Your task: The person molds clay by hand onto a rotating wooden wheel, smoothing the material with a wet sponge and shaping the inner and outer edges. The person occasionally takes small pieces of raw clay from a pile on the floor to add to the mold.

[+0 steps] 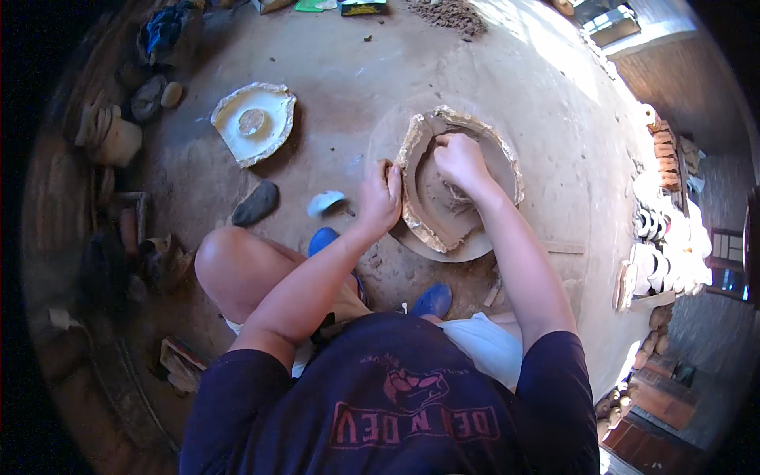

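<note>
A thick-walled mould [518, 170] with a rough whitish rim stands on a round pale board on the floor ahead of me. Grey-brown clay [434, 190] lines its inside, and a gap shows in the wall at the near side. My left hand [381, 198] grips the mould's left wall from outside, fingers pressed together. Inside the mould, my right hand [461, 161] is closed, its fingertips against the clay near the far left of the inner wall. Whatever those fingers pinch is hidden.
A white mould piece [237, 141] with a round central knob lies at the far left. Nearer are a dark stone [256, 203] and a pale blue-white bowl-like piece [325, 203]. Crumbled clay [449, 16] is heaped at the back. Stacked pottery pieces [653, 257] line the right side.
</note>
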Demonstrator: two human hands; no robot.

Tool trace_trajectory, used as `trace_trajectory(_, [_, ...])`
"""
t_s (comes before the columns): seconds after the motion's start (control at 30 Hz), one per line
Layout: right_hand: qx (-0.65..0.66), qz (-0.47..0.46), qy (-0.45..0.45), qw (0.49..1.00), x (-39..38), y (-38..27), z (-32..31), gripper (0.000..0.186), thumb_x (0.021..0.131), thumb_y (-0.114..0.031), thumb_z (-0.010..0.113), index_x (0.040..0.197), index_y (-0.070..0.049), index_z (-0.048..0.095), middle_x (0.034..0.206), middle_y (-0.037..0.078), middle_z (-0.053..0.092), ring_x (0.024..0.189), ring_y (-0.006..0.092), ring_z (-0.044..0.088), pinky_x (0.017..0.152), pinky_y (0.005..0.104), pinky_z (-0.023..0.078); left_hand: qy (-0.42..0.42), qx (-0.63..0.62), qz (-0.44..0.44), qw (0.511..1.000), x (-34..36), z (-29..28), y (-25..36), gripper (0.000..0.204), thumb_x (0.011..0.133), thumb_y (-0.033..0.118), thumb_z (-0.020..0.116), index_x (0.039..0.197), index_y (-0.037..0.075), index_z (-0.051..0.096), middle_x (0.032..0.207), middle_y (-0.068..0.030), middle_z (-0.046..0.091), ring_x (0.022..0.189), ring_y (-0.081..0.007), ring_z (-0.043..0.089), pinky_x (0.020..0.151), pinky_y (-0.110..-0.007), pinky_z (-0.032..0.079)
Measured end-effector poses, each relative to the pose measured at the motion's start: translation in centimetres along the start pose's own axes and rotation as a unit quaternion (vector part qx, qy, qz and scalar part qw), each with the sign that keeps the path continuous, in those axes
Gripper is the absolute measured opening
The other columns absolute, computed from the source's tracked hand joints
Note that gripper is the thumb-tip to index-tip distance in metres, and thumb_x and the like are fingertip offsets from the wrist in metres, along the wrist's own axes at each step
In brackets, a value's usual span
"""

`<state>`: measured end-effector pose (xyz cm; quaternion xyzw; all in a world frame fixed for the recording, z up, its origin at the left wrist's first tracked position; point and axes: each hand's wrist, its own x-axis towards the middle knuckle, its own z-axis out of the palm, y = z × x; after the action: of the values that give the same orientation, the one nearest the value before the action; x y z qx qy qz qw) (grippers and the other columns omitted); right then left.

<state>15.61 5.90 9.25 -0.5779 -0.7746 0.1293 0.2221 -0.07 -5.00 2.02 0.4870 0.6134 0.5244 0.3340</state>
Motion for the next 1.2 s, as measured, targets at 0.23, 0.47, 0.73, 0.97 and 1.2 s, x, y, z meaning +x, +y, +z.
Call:
trace_trajectory(0.23, [-0.220, -0.221, -0.241, 0.919, 0.8, -1.7, -0.1, 0.020, 0.079, -0.012, 0.061, 0.073, -0.002, 0.077, 0.080, 0.022, 0.073, 0.085, 0.0419, 0.074, 0.078, 0.0497, 0.059, 0.036, -0.013, 0.011, 0.999, -0.5, 0.7, 0.2, 0.023, 0.107, 0.020, 0.053, 0.111, -0.002, 0.059, 0.094, -0.0301, 0.064, 0.089, -0.0516, 0.062, 0.077, -0.056, 0.049])
trace_trajectory(0.47, [-0.120, -0.035, -0.279, 0.952, -2.7, -6.0, -1.5, 0.021, 0.079, -0.010, 0.061, 0.076, 0.003, 0.077, 0.082, 0.028, 0.071, 0.085, 0.0457, 0.073, 0.079, 0.0495, 0.059, 0.030, -0.008, 0.006, 0.999, -0.3, 1.0, -0.1, 0.022, 0.107, 0.018, 0.052, 0.108, -0.003, 0.057, 0.093, -0.0316, 0.062, 0.089, -0.0536, 0.060, 0.076, -0.058, 0.046])
trace_trajectory(0.73, [-0.139, -0.083, -0.320, 0.933, -5.9, -5.1, -1.4, 0.022, 0.082, -0.009, 0.060, 0.087, 0.007, 0.074, 0.094, 0.030, 0.072, 0.090, 0.0464, 0.073, 0.082, 0.0521, 0.059, -0.004, -0.013, 0.030, 0.999, 1.8, 0.2, -1.3, 0.025, 0.108, 0.021, 0.049, 0.108, -0.003, 0.056, 0.094, -0.0318, 0.061, 0.090, -0.0533, 0.059, 0.079, -0.056, 0.046])
trace_trajectory(0.97, [-0.131, -0.115, -0.344, 0.922, -8.7, -3.3, -2.8, 0.025, 0.087, -0.010, 0.058, 0.104, 0.006, 0.066, 0.098, 0.028, 0.073, 0.090, 0.0446, 0.074, 0.080, 0.0525, 0.059, -0.054, 0.014, 0.019, 0.998, 4.4, -0.5, -1.3, 0.033, 0.109, 0.029, 0.050, 0.114, -0.001, 0.063, 0.098, -0.0273, 0.068, 0.094, -0.0419, 0.068, 0.083, -0.047, 0.052])
trace_trajectory(1.2, [-0.110, -0.127, -0.321, 0.932, -13.9, -0.9, -5.9, 0.022, 0.089, -0.012, 0.058, 0.105, 0.002, 0.064, 0.095, 0.024, 0.072, 0.083, 0.0428, 0.073, 0.070, 0.0528, 0.058, -0.063, 0.038, 0.046, 0.996, 6.8, -0.6, -2.2, 0.036, 0.109, 0.028, 0.052, 0.119, -0.004, 0.064, 0.106, -0.0305, 0.070, 0.101, -0.0474, 0.069, 0.087, -0.048, 0.053])
